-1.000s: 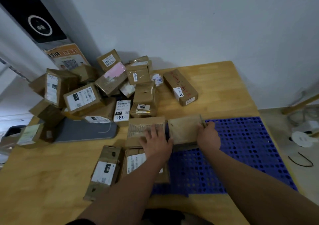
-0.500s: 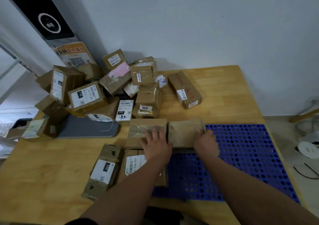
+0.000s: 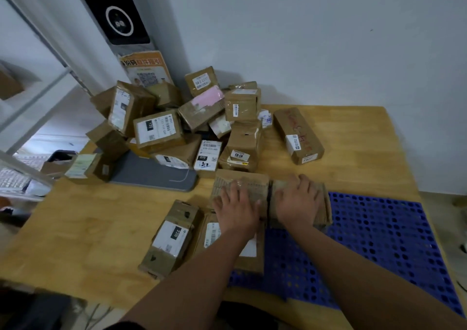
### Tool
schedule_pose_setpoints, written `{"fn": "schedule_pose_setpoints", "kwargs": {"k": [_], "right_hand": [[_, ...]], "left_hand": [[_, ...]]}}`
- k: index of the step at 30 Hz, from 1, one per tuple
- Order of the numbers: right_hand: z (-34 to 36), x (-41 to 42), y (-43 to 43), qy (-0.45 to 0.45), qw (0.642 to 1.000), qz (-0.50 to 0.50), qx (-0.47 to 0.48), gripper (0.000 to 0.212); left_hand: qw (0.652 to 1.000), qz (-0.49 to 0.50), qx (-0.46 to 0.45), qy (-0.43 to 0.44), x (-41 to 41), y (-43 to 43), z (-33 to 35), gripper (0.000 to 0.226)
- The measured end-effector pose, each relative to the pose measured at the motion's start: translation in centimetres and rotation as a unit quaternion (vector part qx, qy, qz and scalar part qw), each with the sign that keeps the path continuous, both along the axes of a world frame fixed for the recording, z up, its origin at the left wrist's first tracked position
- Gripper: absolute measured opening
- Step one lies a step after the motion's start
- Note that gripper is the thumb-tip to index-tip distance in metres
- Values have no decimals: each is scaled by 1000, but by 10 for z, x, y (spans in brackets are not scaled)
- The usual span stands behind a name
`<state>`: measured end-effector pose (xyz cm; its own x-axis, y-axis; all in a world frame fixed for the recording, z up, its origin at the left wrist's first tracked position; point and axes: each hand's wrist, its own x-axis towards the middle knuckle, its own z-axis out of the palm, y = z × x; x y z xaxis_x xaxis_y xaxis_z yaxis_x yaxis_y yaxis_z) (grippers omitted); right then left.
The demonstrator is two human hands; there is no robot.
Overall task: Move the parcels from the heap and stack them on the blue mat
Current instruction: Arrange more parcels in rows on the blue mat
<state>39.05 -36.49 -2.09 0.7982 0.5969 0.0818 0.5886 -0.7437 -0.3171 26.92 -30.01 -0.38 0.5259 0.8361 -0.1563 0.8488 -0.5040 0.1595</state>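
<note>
The left grip [image 3: 236, 209], a bare hand, lies flat with its fingers spread on top of a ribbed brown parcel [image 3: 242, 181]. The right grip [image 3: 298, 200] rests palm-down, fingers spread, on a plain brown parcel [image 3: 324, 204] just to the right. Its fingertips reach that parcel's far edge, and whether they hook over it is hard to tell. The two parcels sit side by side with a dark seam between them, their row running left to right. The right one is on the far-left corner of the blue mat [image 3: 379, 241]; the left one seems to lie on the desk [image 3: 75, 228] at the mat's edge.

Nearer, under the left forearm, a labelled parcel [image 3: 252, 256] lies partly on the mat's left edge. Left of it, on the bare desk, lies the parcel marked 220 [image 3: 171, 238], label up, its long axis running near to far and leaning slightly right.

Farther off, the heap [image 3: 161, 132] fills the far-left corner of the desk against the wall, with boxes tilted every way and some resting on a grey flat board [image 3: 151, 176]. Right of the heap, apart from it, a long parcel with red writing [image 3: 298, 135] lies flat, its long axis running from far left to near right.
</note>
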Motion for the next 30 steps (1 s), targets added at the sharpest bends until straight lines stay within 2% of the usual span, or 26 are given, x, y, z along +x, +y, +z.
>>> {"fn": "schedule_pose_setpoints", "kwargs": {"k": [6, 17, 21, 26, 30], "right_hand": [[14, -25, 41, -2, 996, 87, -18, 44], [31, -118, 157, -14, 985, 170, 11, 44], [33, -150, 204, 25, 983, 183, -2, 46], [20, -172, 254, 79, 987, 140, -19, 41], [5, -184, 286, 188, 978, 86, -9, 35]], "left_hand": [[997, 68, -2, -25, -46, 38, 8, 67], [989, 134, -29, -49, -149, 138, 4, 64], [987, 142, -43, -57, -191, 186, -7, 64], [989, 126, -58, -52, -232, 248, -21, 66], [991, 86, -85, -61, -243, 289, -31, 67]]}}
